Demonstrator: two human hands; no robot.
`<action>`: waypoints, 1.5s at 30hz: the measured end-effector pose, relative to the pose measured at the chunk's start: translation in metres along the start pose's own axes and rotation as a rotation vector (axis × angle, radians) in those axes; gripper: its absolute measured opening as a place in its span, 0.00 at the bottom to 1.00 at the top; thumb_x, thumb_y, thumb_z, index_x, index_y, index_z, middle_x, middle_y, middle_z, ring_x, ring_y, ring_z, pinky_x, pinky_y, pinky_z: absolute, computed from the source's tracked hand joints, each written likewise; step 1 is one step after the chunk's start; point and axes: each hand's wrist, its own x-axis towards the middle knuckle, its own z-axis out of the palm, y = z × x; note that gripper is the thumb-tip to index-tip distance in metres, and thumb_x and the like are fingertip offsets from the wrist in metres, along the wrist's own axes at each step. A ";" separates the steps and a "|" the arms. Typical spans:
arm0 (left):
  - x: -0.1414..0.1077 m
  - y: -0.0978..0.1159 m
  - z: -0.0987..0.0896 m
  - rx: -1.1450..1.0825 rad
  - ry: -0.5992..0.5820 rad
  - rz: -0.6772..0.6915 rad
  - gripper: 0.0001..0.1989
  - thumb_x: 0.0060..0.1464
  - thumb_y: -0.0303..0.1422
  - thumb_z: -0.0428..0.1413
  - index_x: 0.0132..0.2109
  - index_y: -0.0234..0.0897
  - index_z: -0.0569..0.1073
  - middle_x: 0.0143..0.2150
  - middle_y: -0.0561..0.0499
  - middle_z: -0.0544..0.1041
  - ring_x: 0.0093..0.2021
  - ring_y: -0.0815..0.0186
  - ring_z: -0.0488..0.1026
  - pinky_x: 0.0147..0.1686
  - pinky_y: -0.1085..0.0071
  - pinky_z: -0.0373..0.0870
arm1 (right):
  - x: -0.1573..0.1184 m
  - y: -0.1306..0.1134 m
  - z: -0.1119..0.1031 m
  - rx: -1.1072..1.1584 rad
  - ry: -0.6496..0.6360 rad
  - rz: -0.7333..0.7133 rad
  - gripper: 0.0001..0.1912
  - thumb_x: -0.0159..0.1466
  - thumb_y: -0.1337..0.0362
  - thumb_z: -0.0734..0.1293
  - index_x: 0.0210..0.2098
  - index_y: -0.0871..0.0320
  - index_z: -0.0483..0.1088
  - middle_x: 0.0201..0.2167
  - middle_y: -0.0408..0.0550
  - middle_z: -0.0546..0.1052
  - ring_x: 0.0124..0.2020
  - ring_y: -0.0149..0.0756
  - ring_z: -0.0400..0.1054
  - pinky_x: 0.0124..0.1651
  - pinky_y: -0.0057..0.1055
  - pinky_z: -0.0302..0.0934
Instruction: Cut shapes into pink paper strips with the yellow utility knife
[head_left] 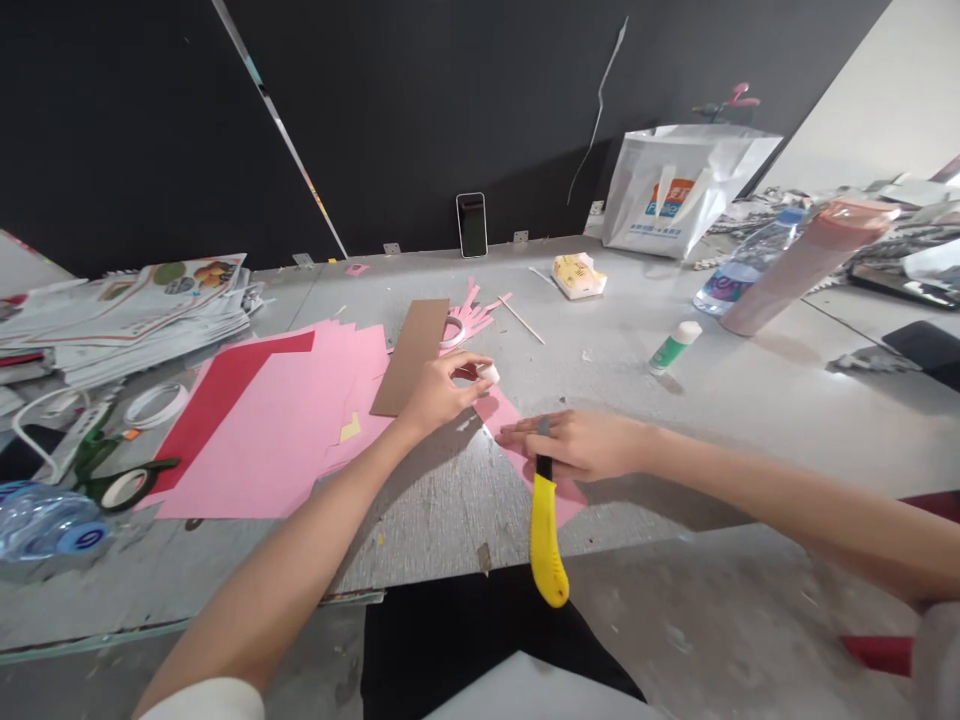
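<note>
My left hand (442, 392) pinches a small white block-like piece (487, 373) between thumb and fingers, just above the upper end of a pink paper strip (568, 503). What this piece is, I cannot make out. Fingertips of my right hand (566, 443) rest on the strip. A yellow utility knife (548, 545) is tucked in the same hand, its handle hanging toward me past the table's edge; its blade end is hidden. Beside my left hand lies a brown cardboard piece (414, 355), with a tape roll (452, 331) and cut pink paper strips (474, 312) behind it.
Pink sheets (277, 430) and a red sheet (202, 425) spread at left, near scissors (94, 450) and a water bottle (49, 522). A glue stick (676, 346), pink tumbler (806, 268) and white bag (682, 190) stand right. A phone (472, 225) leans at the back.
</note>
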 end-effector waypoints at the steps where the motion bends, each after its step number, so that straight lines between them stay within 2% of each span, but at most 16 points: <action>1: -0.001 -0.001 -0.001 -0.015 0.006 -0.016 0.12 0.59 0.32 0.67 0.50 0.38 0.83 0.50 0.46 0.85 0.44 0.64 0.83 0.49 0.64 0.83 | 0.000 -0.003 0.005 -0.010 0.004 0.030 0.34 0.74 0.72 0.62 0.77 0.60 0.53 0.70 0.61 0.72 0.72 0.49 0.67 0.65 0.47 0.71; 4: -0.001 -0.002 -0.003 -0.036 0.012 -0.024 0.12 0.59 0.34 0.67 0.50 0.38 0.83 0.50 0.46 0.85 0.45 0.64 0.82 0.50 0.63 0.83 | 0.011 -0.028 0.029 -0.093 0.065 0.134 0.37 0.72 0.72 0.64 0.76 0.73 0.49 0.74 0.76 0.62 0.75 0.58 0.59 0.68 0.51 0.67; 6: 0.000 -0.002 -0.002 -0.031 0.002 -0.002 0.11 0.60 0.34 0.67 0.49 0.38 0.83 0.49 0.47 0.85 0.45 0.64 0.82 0.50 0.63 0.82 | 0.025 -0.048 0.042 -0.138 0.138 0.225 0.37 0.71 0.71 0.65 0.74 0.76 0.51 0.73 0.81 0.61 0.75 0.63 0.59 0.70 0.55 0.64; 8: -0.001 -0.002 -0.001 -0.022 -0.015 0.018 0.11 0.60 0.32 0.66 0.49 0.38 0.83 0.49 0.47 0.85 0.45 0.64 0.82 0.50 0.64 0.81 | 0.038 -0.060 0.046 -0.103 0.174 0.328 0.39 0.70 0.67 0.66 0.76 0.72 0.49 0.69 0.79 0.67 0.68 0.61 0.70 0.62 0.53 0.70; 9: -0.001 -0.002 -0.001 -0.017 -0.024 0.023 0.11 0.59 0.31 0.65 0.49 0.38 0.83 0.50 0.47 0.85 0.45 0.64 0.82 0.50 0.64 0.81 | 0.043 -0.061 0.044 -0.047 0.172 0.366 0.43 0.70 0.62 0.68 0.77 0.71 0.46 0.64 0.75 0.75 0.59 0.58 0.77 0.54 0.49 0.74; 11: -0.003 -0.003 0.000 -0.007 -0.054 0.021 0.11 0.59 0.29 0.64 0.49 0.38 0.83 0.51 0.47 0.85 0.47 0.64 0.81 0.50 0.64 0.81 | 0.049 -0.054 0.034 0.062 0.174 0.416 0.50 0.67 0.53 0.72 0.77 0.69 0.47 0.47 0.62 0.84 0.40 0.52 0.81 0.39 0.42 0.73; 12: -0.004 -0.003 0.000 -0.002 -0.075 0.016 0.11 0.59 0.29 0.64 0.49 0.38 0.83 0.51 0.47 0.84 0.48 0.63 0.81 0.50 0.64 0.80 | 0.050 -0.046 0.027 0.099 0.203 0.432 0.48 0.66 0.52 0.73 0.75 0.67 0.52 0.41 0.57 0.85 0.34 0.48 0.80 0.35 0.39 0.70; 15: -0.005 -0.002 -0.004 0.006 -0.136 0.001 0.12 0.60 0.32 0.64 0.50 0.39 0.83 0.52 0.46 0.84 0.49 0.61 0.81 0.49 0.64 0.80 | 0.045 -0.016 0.007 0.283 0.436 0.460 0.28 0.64 0.50 0.75 0.57 0.57 0.70 0.40 0.53 0.85 0.31 0.41 0.78 0.34 0.34 0.69; 17: -0.005 0.000 -0.010 0.015 -0.178 -0.013 0.12 0.61 0.35 0.65 0.51 0.40 0.83 0.52 0.46 0.83 0.47 0.62 0.80 0.48 0.63 0.80 | 0.039 0.002 -0.002 0.512 0.534 0.465 0.22 0.67 0.45 0.72 0.47 0.55 0.72 0.35 0.50 0.84 0.27 0.38 0.77 0.30 0.31 0.68; 21: -0.005 0.003 -0.023 0.029 -0.306 -0.030 0.15 0.59 0.36 0.67 0.52 0.43 0.83 0.51 0.47 0.83 0.46 0.62 0.80 0.51 0.61 0.79 | 0.031 0.020 -0.006 0.981 0.591 0.620 0.37 0.76 0.36 0.51 0.61 0.59 0.71 0.23 0.45 0.79 0.10 0.29 0.60 0.14 0.28 0.50; 25: -0.004 0.002 -0.025 0.033 -0.379 -0.055 0.14 0.58 0.37 0.68 0.50 0.42 0.84 0.53 0.46 0.83 0.43 0.62 0.79 0.49 0.61 0.77 | 0.030 0.030 -0.002 1.061 0.675 0.704 0.38 0.76 0.37 0.58 0.66 0.63 0.72 0.14 0.33 0.60 0.12 0.26 0.48 0.16 0.27 0.44; 28: -0.004 -0.001 -0.022 0.038 -0.407 -0.064 0.13 0.58 0.36 0.67 0.50 0.41 0.84 0.51 0.46 0.83 0.42 0.63 0.79 0.48 0.62 0.76 | 0.029 0.043 0.002 1.038 0.787 0.693 0.36 0.74 0.40 0.64 0.65 0.64 0.73 0.15 0.30 0.52 0.17 0.26 0.45 0.20 0.27 0.44; 32: -0.004 -0.006 -0.020 0.019 -0.386 -0.085 0.14 0.55 0.34 0.69 0.50 0.42 0.84 0.49 0.47 0.83 0.44 0.62 0.78 0.47 0.62 0.75 | 0.027 0.055 0.007 0.977 0.834 0.684 0.30 0.71 0.43 0.69 0.58 0.63 0.76 0.16 0.31 0.56 0.18 0.26 0.49 0.21 0.27 0.44; 35: -0.004 -0.009 -0.018 0.012 -0.391 -0.089 0.15 0.55 0.34 0.69 0.50 0.42 0.84 0.48 0.47 0.83 0.43 0.62 0.77 0.47 0.62 0.74 | 0.027 0.055 0.008 0.937 0.886 0.705 0.24 0.67 0.46 0.75 0.50 0.58 0.72 0.14 0.31 0.62 0.15 0.26 0.52 0.19 0.27 0.44; 39: -0.005 -0.009 -0.016 -0.011 -0.403 -0.106 0.14 0.56 0.35 0.68 0.50 0.42 0.84 0.50 0.47 0.83 0.43 0.62 0.77 0.46 0.62 0.73 | 0.029 0.051 0.006 0.933 0.916 0.744 0.25 0.63 0.45 0.78 0.41 0.52 0.63 0.15 0.34 0.70 0.12 0.25 0.54 0.15 0.27 0.44; 45: -0.005 -0.008 -0.016 -0.005 -0.403 -0.161 0.19 0.54 0.34 0.69 0.53 0.42 0.83 0.50 0.46 0.83 0.44 0.60 0.78 0.48 0.61 0.73 | 0.030 0.047 0.006 0.857 0.874 0.753 0.25 0.62 0.46 0.79 0.37 0.53 0.64 0.16 0.36 0.72 0.10 0.26 0.57 0.13 0.26 0.47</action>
